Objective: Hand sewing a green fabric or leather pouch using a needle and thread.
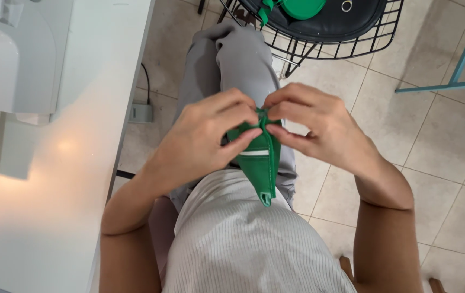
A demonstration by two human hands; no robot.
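Over my lap I hold a small green fabric piece (261, 163) with a white stripe across it; its narrow end hangs down toward my white ribbed shirt. My left hand (210, 133) pinches the upper edge of the fabric between thumb and fingers. My right hand (313, 122) pinches the same upper edge from the other side, fingertips almost touching those of the left. My grey trousers (232, 59) show beyond the hands.
A white table (75, 163) runs along the left with a white sewing machine (15, 54) on it. A black wire chair (324, 27) ahead carries green fabric pieces (297, 7). A foot pedal (141, 113) lies on the tiled floor. A teal frame (460, 81) stands at right.
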